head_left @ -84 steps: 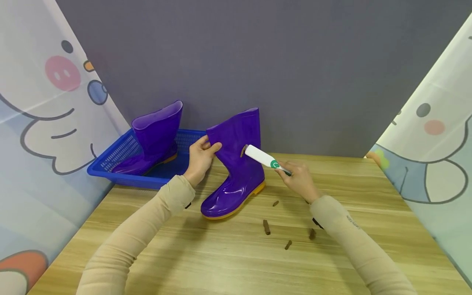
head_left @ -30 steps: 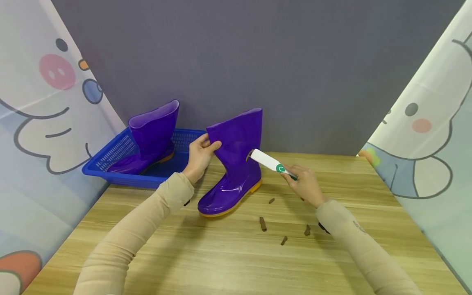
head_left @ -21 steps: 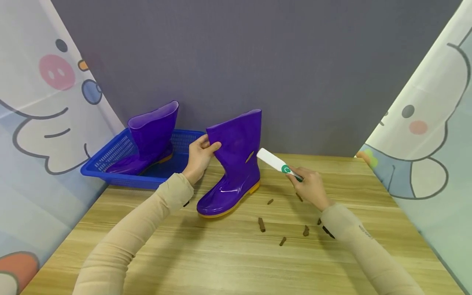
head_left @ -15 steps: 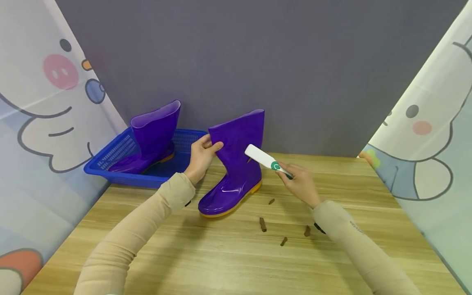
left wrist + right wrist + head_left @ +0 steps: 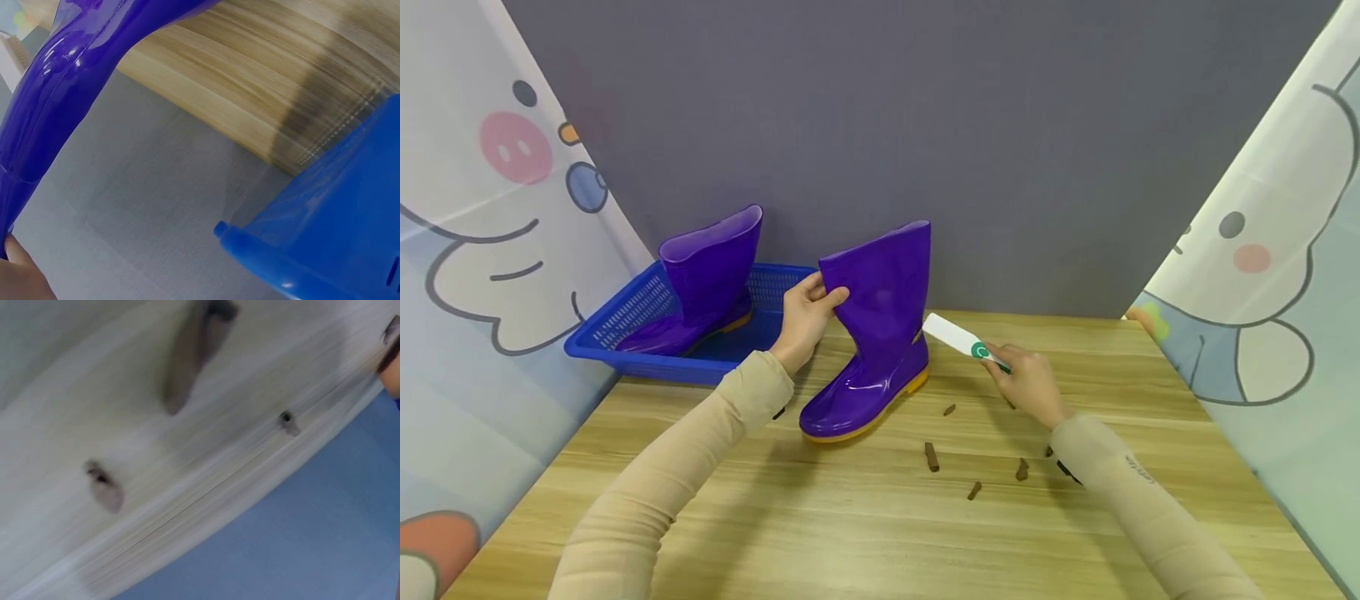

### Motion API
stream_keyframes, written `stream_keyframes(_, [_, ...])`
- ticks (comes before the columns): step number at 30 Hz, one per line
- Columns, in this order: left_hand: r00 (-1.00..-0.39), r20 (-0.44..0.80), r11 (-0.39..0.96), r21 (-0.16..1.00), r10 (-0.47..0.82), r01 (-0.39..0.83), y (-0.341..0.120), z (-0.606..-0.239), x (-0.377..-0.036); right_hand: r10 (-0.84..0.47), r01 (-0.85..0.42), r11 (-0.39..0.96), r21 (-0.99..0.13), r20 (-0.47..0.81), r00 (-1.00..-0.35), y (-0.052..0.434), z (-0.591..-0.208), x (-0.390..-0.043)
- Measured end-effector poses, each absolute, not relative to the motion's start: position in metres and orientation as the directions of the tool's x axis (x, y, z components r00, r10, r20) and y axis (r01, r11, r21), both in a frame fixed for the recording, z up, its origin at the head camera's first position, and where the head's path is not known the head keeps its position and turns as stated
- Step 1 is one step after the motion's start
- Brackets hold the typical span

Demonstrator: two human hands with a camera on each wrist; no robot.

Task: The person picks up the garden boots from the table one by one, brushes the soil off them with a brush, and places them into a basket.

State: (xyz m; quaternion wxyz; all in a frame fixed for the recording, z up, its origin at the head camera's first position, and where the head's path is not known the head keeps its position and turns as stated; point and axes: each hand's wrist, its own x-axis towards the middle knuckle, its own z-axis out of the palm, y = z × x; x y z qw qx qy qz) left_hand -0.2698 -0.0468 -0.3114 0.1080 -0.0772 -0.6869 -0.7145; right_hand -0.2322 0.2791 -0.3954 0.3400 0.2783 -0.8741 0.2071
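The boot (image 5: pixel 880 325) is glossy purple with a yellow sole, standing upright on the table (image 5: pixel 850 517) just right of the blue basket (image 5: pixel 625 333). The left hand (image 5: pixel 805 321) pinches the left edge of its shaft, thumb in front, fingers curled behind. The right hand (image 5: pixel 1030 385) grips a white brush (image 5: pixel 955 337) by its near end; the far end meets the boot's heel side. Brown bits (image 5: pixel 932 457) lie near the boot.

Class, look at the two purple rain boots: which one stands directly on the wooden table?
The purple boot gripped at its shaft by the left hand, with the yellow sole. The other boot stands inside the blue basket.
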Motion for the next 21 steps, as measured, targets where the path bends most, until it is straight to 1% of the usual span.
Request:
stream_keyframes(5, [-0.966, 0.253, -0.028, 0.967, -0.049, 0.255, -0.047, -0.312, -0.271, -0.313, -0.597, 0.776, -0.202, 0.698, -0.644, 0.284, -0.396, -0.230])
stream_keyframes(7, [-0.967, 0.250, -0.025, 0.967, -0.053, 0.252, -0.047, -0.312, -0.272, -0.306, -0.598, 0.776, -0.201, 0.709, -0.636, 0.284, -0.396, -0.231])
stream_keyframes(9, [-0.967, 0.248, -0.024, 0.968, -0.057, 0.249, -0.047, -0.312, -0.272, -0.308, -0.610, 0.771, -0.182, 0.732, -0.608, 0.283, -0.395, -0.231])
stream_keyframes(12, [-0.968, 0.242, -0.019, 0.970, -0.062, 0.243, -0.047, -0.312, -0.273, -0.309, -0.637, 0.758, -0.144, 0.780, -0.544, 0.280, -0.392, -0.231])
stream_keyframes(15, [-0.970, 0.235, -0.012, 0.972, -0.068, 0.236, -0.047, -0.312, -0.274, -0.286, -0.667, 0.732, -0.141, 0.824, -0.489, 0.276, -0.388, -0.230])
stream_keyframes(18, [-0.970, 0.232, -0.016, 0.972, -0.076, 0.234, -0.047, -0.312, -0.276, -0.250, -0.680, 0.715, -0.163, 0.849, -0.466, 0.274, -0.384, -0.229])
stream_keyframes(20, [-0.968, 0.237, -0.022, 0.971, -0.081, 0.240, -0.048, -0.312, -0.277, -0.228, -0.681, 0.711, -0.176, 0.858, -0.461, 0.274, -0.382, -0.228])
stream_keyframes(21, [-0.966, 0.243, -0.025, 0.969, -0.083, 0.246, -0.048, -0.311, -0.277, -0.216, -0.674, 0.714, -0.189, 0.857, -0.469, 0.275, -0.381, -0.226])
